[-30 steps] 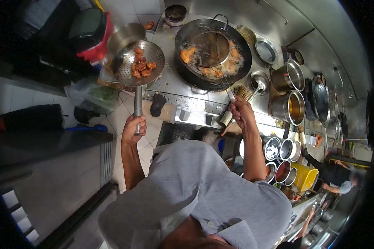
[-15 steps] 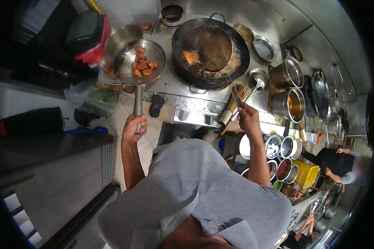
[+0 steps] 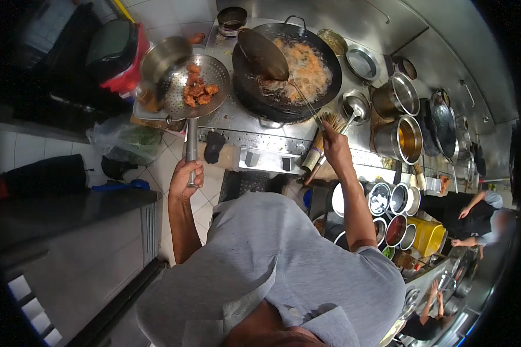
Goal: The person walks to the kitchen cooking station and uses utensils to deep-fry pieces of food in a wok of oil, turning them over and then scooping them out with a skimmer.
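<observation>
My left hand (image 3: 186, 178) is closed round the thick metal handle of a perforated strainer (image 3: 219, 75). Browned fried pieces (image 3: 198, 92) lie in its bowl, over the left side of the stove. With my right hand (image 3: 337, 149) I grip the long thin handle of a round skimmer (image 3: 263, 53). Its dark head is tilted at the left of the black wok (image 3: 334, 87), its lower edge near the bubbling oil (image 3: 309, 66). Orange-brown patches show in the foam; I cannot tell whether they are food pieces.
A ladle (image 3: 358, 109) rests in a bowl right of the wok, near a bamboo brush (image 3: 315, 151). Metal pots (image 3: 396, 98) stand farther right, above several seasoning containers (image 3: 396, 228). Behind the strainer is a steel pot (image 3: 156, 58). A co-worker (image 3: 469, 220) stands at far right.
The skimmer has risen from the middle of the wok and tipped leftward. The oil now foams strongly, and the single browned piece seen earlier no longer shows. The strainer stays nearly still.
</observation>
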The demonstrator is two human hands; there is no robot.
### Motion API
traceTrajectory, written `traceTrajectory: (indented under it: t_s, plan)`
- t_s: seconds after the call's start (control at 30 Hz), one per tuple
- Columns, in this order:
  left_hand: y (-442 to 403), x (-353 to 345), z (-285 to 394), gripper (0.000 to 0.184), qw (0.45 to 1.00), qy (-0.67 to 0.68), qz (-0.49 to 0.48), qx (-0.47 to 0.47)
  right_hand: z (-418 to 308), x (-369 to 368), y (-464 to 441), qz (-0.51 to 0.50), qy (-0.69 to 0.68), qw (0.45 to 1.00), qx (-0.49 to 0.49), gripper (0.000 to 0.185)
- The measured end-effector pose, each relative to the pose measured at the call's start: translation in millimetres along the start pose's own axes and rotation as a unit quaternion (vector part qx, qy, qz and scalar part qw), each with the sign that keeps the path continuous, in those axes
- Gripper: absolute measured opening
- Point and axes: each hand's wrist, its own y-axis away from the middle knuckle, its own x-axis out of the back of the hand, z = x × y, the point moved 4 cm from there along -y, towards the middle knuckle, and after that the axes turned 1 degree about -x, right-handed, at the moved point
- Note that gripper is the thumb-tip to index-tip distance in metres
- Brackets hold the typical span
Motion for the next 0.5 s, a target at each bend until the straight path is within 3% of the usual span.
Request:
traceTrajectory:
  t_s: [0.1, 0.2, 0.27, 0.33, 0.4, 0.5]
  plan:
    - [1, 2, -2, 0.011, 1.000, 0.001, 0.006, -0.001, 0, -5, -7, -0.005, 0.038, 0.999, -0.026, 0.045]
    - [5, 1, -4, 0.011, 1.000, -0.005, 0.007, -0.009, -3, -3, -6, -0.020, 0.049, 0.998, -0.039, 0.037]
    - [7, 0, -5, 0.011, 1.000, -0.010, 0.006, -0.013, 18, -8, -3, 0.024, 0.004, 1.000, 0.020, 0.037]
    - [7, 1, -7, 0.011, 1.000, 0.003, 0.010, -0.006, 28, -12, -1, 0.014, -0.051, 0.999, -0.013, 0.034]
    - [6, 2, -9, 0.011, 1.000, 0.002, 0.007, -0.005, 38, -21, 11, -0.083, -0.285, 0.930, -0.216, 0.029]
    - [2, 4, -15, 0.011, 1.000, 0.001, -0.005, -0.002, 34, -32, 23, -0.107, -0.442, 0.838, -0.302, 0.027]
